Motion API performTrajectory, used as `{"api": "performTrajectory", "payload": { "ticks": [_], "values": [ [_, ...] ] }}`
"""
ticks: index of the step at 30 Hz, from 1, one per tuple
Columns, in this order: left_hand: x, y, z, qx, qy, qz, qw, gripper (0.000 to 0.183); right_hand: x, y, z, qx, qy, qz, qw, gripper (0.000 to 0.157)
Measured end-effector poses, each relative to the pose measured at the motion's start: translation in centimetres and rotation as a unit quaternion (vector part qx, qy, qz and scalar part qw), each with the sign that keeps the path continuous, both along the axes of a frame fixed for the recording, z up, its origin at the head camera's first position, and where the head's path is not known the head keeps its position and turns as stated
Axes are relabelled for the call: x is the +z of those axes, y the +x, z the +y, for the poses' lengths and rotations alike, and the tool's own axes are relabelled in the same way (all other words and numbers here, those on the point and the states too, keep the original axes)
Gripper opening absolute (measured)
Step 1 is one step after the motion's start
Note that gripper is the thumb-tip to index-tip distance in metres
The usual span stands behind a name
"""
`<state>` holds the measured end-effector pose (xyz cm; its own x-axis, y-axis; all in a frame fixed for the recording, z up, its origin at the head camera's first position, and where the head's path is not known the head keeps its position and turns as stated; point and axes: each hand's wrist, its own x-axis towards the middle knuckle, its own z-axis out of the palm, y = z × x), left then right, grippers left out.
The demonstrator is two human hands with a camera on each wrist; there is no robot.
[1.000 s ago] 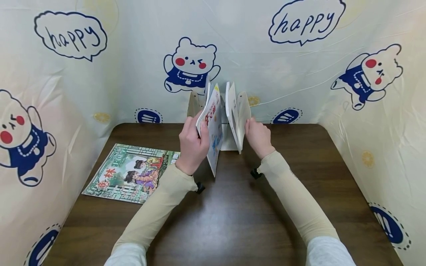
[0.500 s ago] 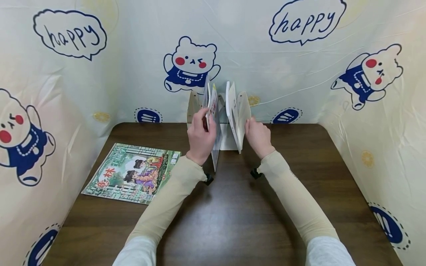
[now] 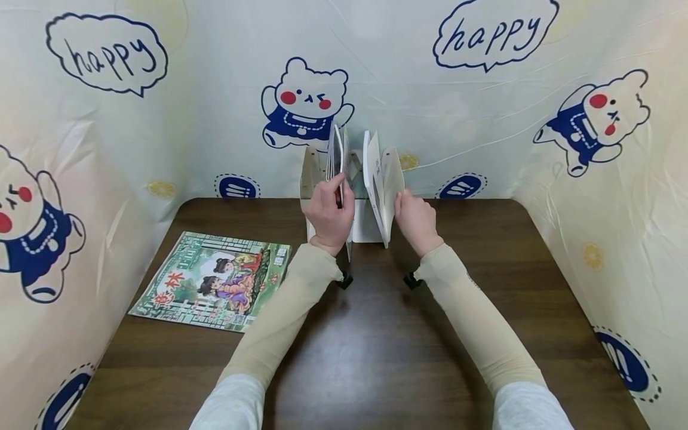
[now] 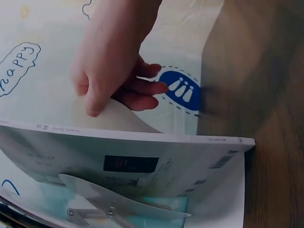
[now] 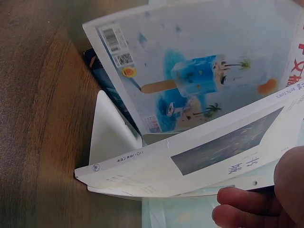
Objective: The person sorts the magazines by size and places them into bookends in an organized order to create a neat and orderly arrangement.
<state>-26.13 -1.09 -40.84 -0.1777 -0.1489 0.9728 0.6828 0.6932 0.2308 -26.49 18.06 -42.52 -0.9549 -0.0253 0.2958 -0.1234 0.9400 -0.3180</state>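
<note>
A white book rack [image 3: 368, 224] stands at the back of the table with upright books and magazines in it. My left hand [image 3: 329, 215] grips a magazine's near edge among those on the rack's left side. In the right wrist view this magazine [image 5: 204, 57] has a blue ice-lolly picture on its cover. My right hand [image 3: 416, 221] pinches the rack's right end panel [image 3: 395, 173], thumb on one face, as the left wrist view shows. Beside that panel leans a white book [image 5: 137, 164], tilted within the rack. The left hand hides the lower part of the left-side magazines.
A green illustrated magazine [image 3: 215, 278] lies flat on the left of the brown table [image 3: 376, 358], partly under the left forearm in the head view. Behind the rack hangs a patterned curtain [image 3: 215, 89], which also encloses both sides.
The left hand has moved right and slightly back, and its magazine has gone deeper into the rack, its cover turning edge-on. The right hand stays on the rack's panel.
</note>
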Motion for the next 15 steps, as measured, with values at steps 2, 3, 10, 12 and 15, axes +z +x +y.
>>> {"api": "performTrajectory", "payload": {
  "ticks": [2,3,10,12,15],
  "values": [
    [-0.12,-0.28,0.10,0.021,-0.003,0.008,0.9997,0.022,0.00,0.02,-0.05,0.002,-0.001,0.001,1.000,0.037],
    [-0.19,-0.41,0.13,0.032,-0.004,0.012,0.9994,0.021,-0.01,0.02,-0.07,0.003,-0.001,0.001,1.000,0.037],
    [-0.55,-0.64,0.03,0.044,-0.015,0.020,0.9987,0.022,0.17,0.04,-0.09,0.007,-0.002,0.000,1.000,0.036],
    [-0.67,-0.57,-0.07,0.037,-0.021,0.014,0.9990,0.025,0.18,0.02,-0.03,0.005,-0.002,-0.001,1.000,0.035],
    [-0.99,-0.31,-0.32,0.033,-0.036,0.004,0.9988,0.028,0.11,0.04,0.02,0.003,-0.003,-0.004,1.000,0.034]
  ]
}}
